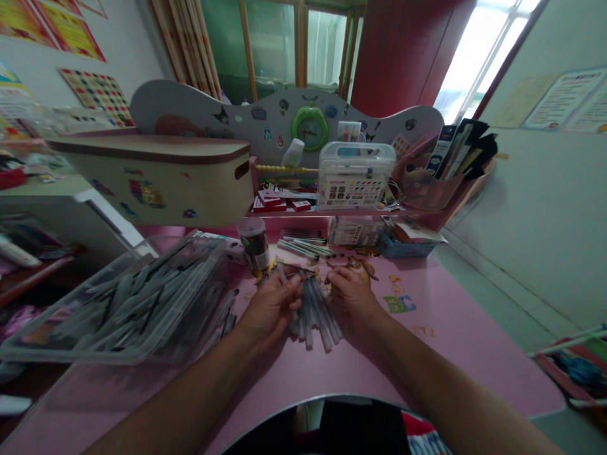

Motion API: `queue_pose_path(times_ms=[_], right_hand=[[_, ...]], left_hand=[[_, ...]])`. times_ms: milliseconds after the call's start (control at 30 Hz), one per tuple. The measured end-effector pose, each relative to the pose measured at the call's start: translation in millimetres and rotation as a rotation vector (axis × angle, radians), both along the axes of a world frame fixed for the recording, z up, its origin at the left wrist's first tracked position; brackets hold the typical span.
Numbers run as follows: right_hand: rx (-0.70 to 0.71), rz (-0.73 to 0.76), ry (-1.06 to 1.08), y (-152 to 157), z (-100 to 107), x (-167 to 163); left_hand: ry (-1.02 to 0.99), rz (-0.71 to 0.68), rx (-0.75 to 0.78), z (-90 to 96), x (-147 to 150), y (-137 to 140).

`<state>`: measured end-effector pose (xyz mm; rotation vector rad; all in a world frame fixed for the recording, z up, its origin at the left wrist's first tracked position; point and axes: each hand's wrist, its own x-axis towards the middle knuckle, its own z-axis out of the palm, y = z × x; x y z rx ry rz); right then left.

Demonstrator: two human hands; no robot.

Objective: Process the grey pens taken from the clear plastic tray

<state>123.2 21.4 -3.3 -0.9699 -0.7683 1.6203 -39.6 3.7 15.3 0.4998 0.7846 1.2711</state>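
Observation:
My left hand (274,308) is closed around a translucent pen barrel (281,273), whose end sticks up above the thumb. Opposite it, my right hand (351,296) is curled in a pinch; whatever sits between its fingertips is too small and blurred to name. Between the two hands a fanned bundle of clear, greyish pen barrels (317,319) lies on the pink table (455,360), partly hidden by my left fingers. Beyond the hands rests a row of slim pens (303,248) with dark tips.
A clear plastic bin (142,354) heaped with pens stands at left, with loose pens (228,322) beside it. Behind are a clear jar (253,235), a plastic pack of pens (355,232) and a blue box (410,246). A shelf above holds a lidded storage box (190,189) and a marker case (355,183).

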Motion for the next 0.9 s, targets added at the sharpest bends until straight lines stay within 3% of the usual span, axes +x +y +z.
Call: queue_pose_path(times_ms=[133,300,400,633,900], right_hand=[[0.051,0.122,-0.023,-5.5,-6.1,-5.6],[0.098,0.112,-0.05,4.8,-3.8,7.5],[0.24,0.079,-0.242,6.5,0.4,13.2],[0.778,-0.066,-0.716,-13.1,12.1,7.0],[0.938,0.101,-0.927,-17.2,-3.0,-1.1]], left_hand=[[-0.013,0.068,-0.054,-2.4,8.8,-1.2],[-0.134,0.039,-0.141,5.0,2.6,0.7],[-0.154,0.014,-0.224,7.6,2.7,-1.1],[-0.231,-0.099,-0.301,5.8,10.8,-4.9],[-0.315,-0.07,-0.373,0.4,17.2,-7.2]])
